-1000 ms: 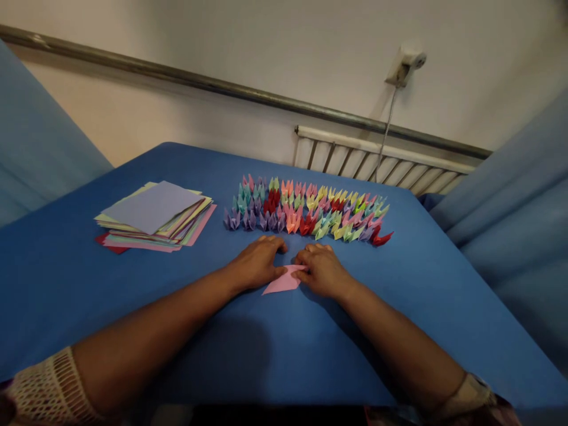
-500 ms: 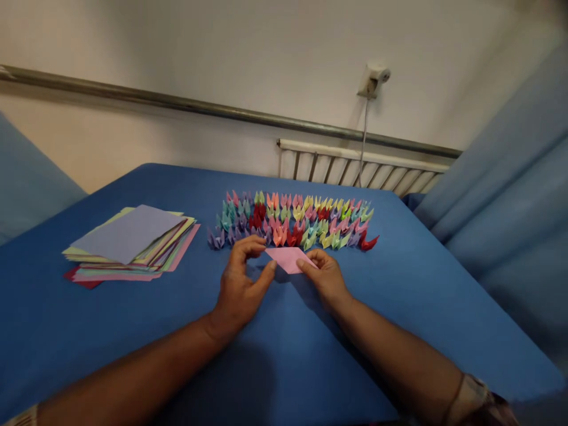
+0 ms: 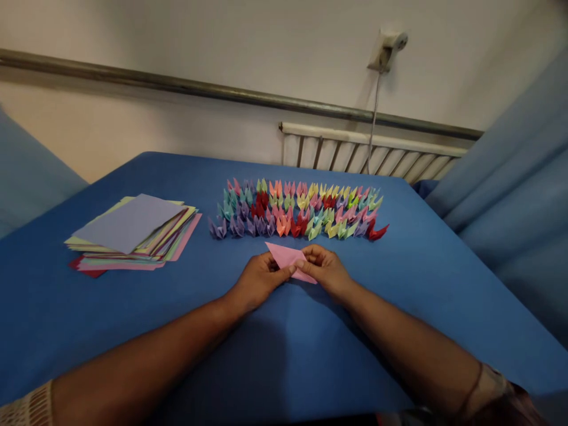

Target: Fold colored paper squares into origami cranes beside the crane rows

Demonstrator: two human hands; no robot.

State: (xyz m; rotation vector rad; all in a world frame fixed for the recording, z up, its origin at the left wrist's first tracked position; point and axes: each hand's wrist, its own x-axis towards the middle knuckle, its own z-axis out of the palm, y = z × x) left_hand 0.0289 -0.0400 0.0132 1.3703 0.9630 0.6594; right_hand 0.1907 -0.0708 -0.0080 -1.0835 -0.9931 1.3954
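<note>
Working at blue desk (image 3: 399, 331). Carries folded paper figures (image 3: 284, 225) in rows on far side, paper stack (image 3: 131, 225) at left. Gripping with left hand (image 3: 258, 279) and right hand (image 3: 327, 272), with fingers of both clamped on pink paper (image 3: 285, 255): held between them, under both thumbs, nearer than the rows.

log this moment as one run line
left hand: grip on pink paper | right hand: grip on same paper | beyond: rows of paper figures | left side: stacked paper sheets
</note>
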